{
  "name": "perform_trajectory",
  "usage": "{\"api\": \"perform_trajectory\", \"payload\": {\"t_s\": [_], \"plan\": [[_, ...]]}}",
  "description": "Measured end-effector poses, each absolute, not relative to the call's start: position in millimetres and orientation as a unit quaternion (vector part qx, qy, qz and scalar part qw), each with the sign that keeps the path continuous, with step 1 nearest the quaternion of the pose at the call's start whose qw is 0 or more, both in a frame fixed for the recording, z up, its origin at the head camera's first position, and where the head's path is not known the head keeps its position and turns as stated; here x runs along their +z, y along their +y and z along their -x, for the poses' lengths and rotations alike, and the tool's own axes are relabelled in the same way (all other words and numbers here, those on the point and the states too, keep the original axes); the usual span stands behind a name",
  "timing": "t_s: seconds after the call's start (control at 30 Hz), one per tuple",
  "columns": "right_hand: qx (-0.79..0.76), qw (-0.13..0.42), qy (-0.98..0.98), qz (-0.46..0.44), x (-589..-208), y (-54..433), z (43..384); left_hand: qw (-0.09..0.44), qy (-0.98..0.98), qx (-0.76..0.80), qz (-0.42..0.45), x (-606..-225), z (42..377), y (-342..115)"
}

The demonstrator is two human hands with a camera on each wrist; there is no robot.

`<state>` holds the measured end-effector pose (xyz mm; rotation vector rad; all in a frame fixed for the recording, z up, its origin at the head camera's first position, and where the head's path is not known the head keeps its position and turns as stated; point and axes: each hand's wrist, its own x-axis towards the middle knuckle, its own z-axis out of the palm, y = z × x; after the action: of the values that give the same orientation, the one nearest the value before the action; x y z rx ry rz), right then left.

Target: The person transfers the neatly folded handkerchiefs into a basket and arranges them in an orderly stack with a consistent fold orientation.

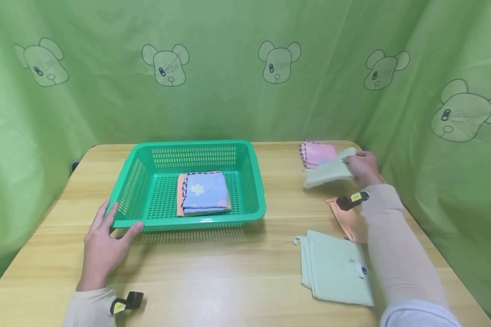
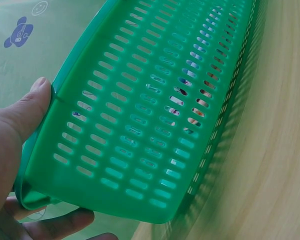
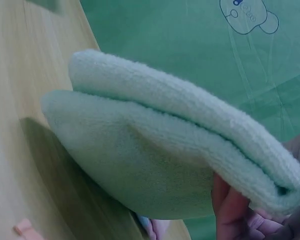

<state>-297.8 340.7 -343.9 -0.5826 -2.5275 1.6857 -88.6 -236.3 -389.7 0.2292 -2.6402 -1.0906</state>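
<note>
A folded pale green towel (image 1: 329, 171) hangs above the table from my right hand (image 1: 363, 167), pinched at its right end. In the right wrist view the towel (image 3: 140, 135) shows thick folded layers, with fingers (image 3: 230, 205) beneath its edge. My left hand (image 1: 103, 247) holds the near left corner of a green plastic basket (image 1: 262, 206). In the left wrist view the thumb lies on the basket's rim (image 2: 52, 90) and the other fingers are below. Inside the basket, a folded blue towel (image 1: 206, 193) with a flower lies on an orange one (image 1: 180, 200).
A folded pink towel (image 1: 317, 153) lies at the back right, partly behind the held towel. An orange towel (image 1: 348, 222) is partly hidden by my right forearm. Nearer lies a folded pale green cloth (image 1: 339, 268). Green curtains (image 1: 225, 109) surround the wooden table (image 1: 212, 272).
</note>
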Motion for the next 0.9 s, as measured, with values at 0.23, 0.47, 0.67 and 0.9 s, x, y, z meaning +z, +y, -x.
{"api": "perform_trajectory", "payload": {"t_s": [0.23,0.47,0.67,0.9], "plan": [[0.558,0.031,-0.807,0.19,-340,334,300,0.137,-0.913,-0.375,-0.08,-390,88,-236],[0.566,0.038,-0.801,0.192,-335,327,301,0.134,-0.913,-0.376,-0.081,-390,88,-236],[0.563,0.04,-0.804,0.188,-331,323,301,0.132,-0.914,-0.376,-0.081,-390,88,-236],[0.589,0.042,-0.789,0.17,-326,316,301,0.137,-0.913,-0.375,-0.077,-390,88,-237]]}}
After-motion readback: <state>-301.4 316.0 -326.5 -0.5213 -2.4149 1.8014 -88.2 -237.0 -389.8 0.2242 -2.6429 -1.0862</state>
